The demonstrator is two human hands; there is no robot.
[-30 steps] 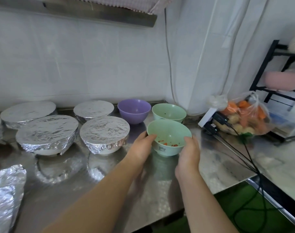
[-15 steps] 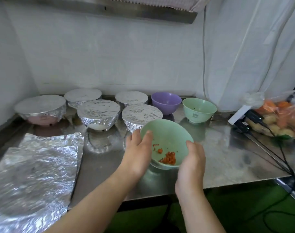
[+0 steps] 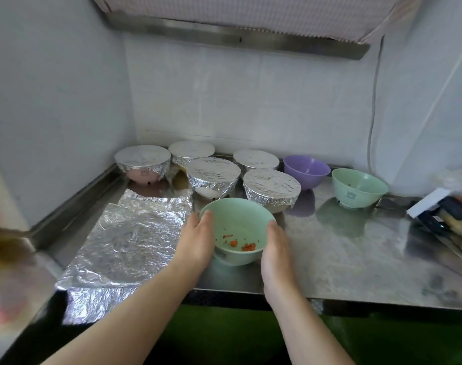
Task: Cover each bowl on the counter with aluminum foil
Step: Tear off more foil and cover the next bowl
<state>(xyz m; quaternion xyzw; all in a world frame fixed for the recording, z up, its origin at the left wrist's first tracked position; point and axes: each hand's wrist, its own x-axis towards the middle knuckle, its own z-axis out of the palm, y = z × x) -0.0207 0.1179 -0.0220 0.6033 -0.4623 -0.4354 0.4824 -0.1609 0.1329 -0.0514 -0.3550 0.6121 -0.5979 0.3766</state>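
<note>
Both my hands hold a green bowl (image 3: 237, 222) with red food bits, tilted toward me just above the steel counter (image 3: 343, 248). My left hand (image 3: 197, 242) grips its left side, thumb on the rim. My right hand (image 3: 274, 248) grips its right side. A stack of flat aluminium foil sheets (image 3: 127, 241) lies directly to the left of the bowl. Several foil-covered bowls (image 3: 212, 175) stand at the back left. An uncovered purple bowl (image 3: 306, 171) and a second uncovered green bowl (image 3: 359, 187) stand at the back right.
Walls close in the counter at the back and left. A bag of vegetables, a white-and-black device (image 3: 432, 206) and cables crowd the right end. The foil sheets overhang the counter's front edge. A green floor shows below.
My hands have carried the green bowl leftward and nearer the front edge, beside the foil sheets. The view has swung left with it.
</note>
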